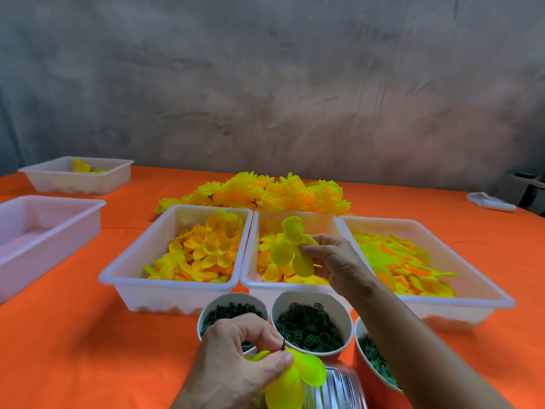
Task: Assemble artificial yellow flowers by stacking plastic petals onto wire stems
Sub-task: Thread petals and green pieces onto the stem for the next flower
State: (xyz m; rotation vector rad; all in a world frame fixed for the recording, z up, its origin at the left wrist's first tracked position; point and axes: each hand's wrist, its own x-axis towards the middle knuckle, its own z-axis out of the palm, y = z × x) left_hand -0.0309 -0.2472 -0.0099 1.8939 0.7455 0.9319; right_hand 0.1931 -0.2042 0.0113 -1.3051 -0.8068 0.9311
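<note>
A yellow petal piece point(290, 249) is pinched at its centre by the right hand point(333, 261), fingers curled, above the middle tray point(250, 278) of three trays mid-desk. A partly stacked flower point(292, 376) on a dark wire stem point(283, 343) is gripped by the left hand point(239, 361) at the desk's near edge, in front of the cups of green parts point(309, 323). The petals are judged light, thin, flexible and easily creased; hold is best taken near the hub, not the lobes. The stem looks thin and likely bendable.
</note>
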